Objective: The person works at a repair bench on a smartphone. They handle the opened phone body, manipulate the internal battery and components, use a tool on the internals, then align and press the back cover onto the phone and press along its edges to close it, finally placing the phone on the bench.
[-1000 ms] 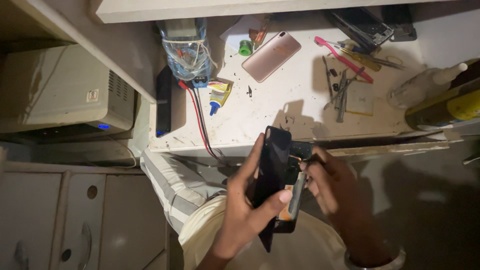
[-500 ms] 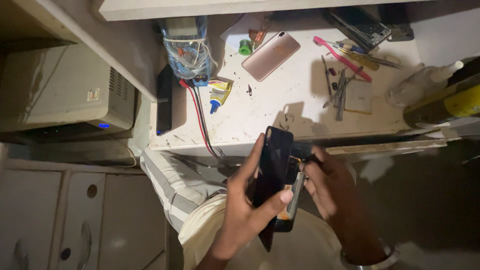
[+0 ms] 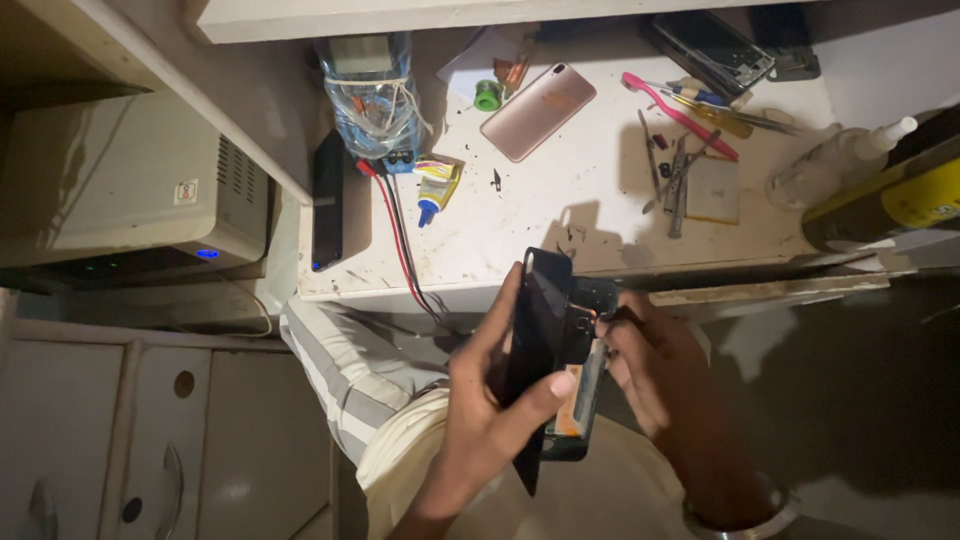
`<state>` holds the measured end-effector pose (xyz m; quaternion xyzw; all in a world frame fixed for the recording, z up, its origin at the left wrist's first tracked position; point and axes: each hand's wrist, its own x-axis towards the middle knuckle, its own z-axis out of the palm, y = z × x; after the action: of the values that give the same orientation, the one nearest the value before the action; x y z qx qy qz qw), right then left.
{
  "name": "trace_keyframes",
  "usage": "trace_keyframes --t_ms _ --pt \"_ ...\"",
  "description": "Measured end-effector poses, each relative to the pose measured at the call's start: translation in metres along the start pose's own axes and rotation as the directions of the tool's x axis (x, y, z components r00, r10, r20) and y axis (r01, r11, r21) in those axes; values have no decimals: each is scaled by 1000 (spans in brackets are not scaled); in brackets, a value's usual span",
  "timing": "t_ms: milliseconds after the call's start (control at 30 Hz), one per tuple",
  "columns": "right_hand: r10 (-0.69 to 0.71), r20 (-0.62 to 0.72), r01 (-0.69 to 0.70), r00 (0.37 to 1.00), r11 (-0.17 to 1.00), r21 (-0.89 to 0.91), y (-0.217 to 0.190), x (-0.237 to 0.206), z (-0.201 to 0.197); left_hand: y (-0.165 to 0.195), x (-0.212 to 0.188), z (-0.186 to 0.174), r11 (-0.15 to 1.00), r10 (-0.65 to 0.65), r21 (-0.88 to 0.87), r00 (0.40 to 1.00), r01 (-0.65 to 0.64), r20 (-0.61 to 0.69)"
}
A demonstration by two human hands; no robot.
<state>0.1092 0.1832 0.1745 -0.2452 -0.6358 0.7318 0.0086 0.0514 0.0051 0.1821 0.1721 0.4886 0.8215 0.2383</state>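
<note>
The left hand [image 3: 490, 420] grips an opened black phone [image 3: 560, 340] above the lap, its screen panel [image 3: 535, 340] lifted away from the body. The right hand [image 3: 655, 375] pinches at its upper edge, just below the bench [image 3: 560, 215].

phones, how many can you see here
3, maybe more hidden: an opened dark phone held between the left hand and right hand; a pink-gold phone lying on the table; a stripped phone frame at the table's far edge.

Left hand [image 3: 495, 410] grips opened black phone [image 3: 548, 330], screen lifted; right hand [image 3: 655, 370] fingertips at its top edge. Pink phone [image 3: 537, 97] lies far on white table [image 3: 560, 200].
</note>
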Motion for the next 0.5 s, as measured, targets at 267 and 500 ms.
trace_keyframes --t_ms 267,500 --pt "87 -50 -77 995 982 170 5 4 5 0 -3 2 1000 -10 12 1000 10 -5" --pt "108 -25 -102 994 980 173 4 -1 1 -2 -4 0 999 -38 8 999 38 -19"
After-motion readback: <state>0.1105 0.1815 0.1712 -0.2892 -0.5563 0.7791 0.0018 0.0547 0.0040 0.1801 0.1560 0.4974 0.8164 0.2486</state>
